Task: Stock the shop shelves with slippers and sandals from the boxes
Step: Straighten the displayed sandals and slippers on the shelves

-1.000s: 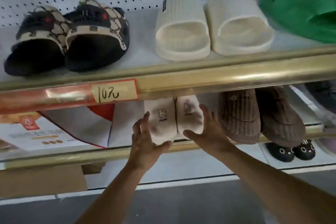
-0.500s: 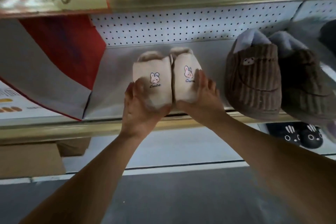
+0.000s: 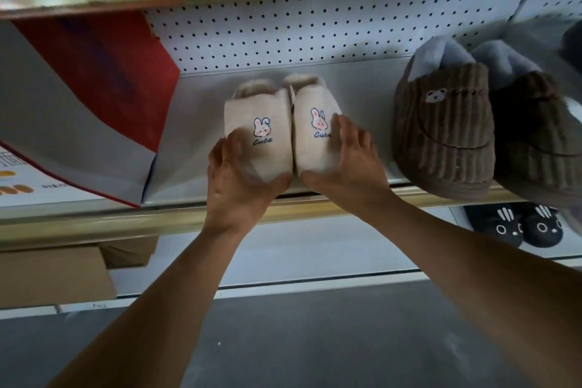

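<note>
A pair of cream plush slippers with a rabbit badge and the word "Cute" stands side by side on the grey middle shelf [image 3: 195, 135], toes toward me. My left hand [image 3: 239, 179] cups the toe and outer side of the left slipper [image 3: 258, 113], thumb under its front. On the right slipper [image 3: 315, 135], my right hand [image 3: 349, 167] lies over the outer side and toe, fingers curved round it. The two slippers touch each other.
A brown corduroy slipper pair [image 3: 447, 135] with a bear badge stands to the right. A red and white carton [image 3: 82, 110] fills the shelf's left. The gold shelf rail [image 3: 94, 224] runs below; black rabbit slippers [image 3: 513, 227] and cardboard boxes [image 3: 53, 274] sit lower down.
The view dropped from the upper shelf to the middle one and came closer. My hands went from hovering open near the cream slippers to holding them by their toes and sides.
</note>
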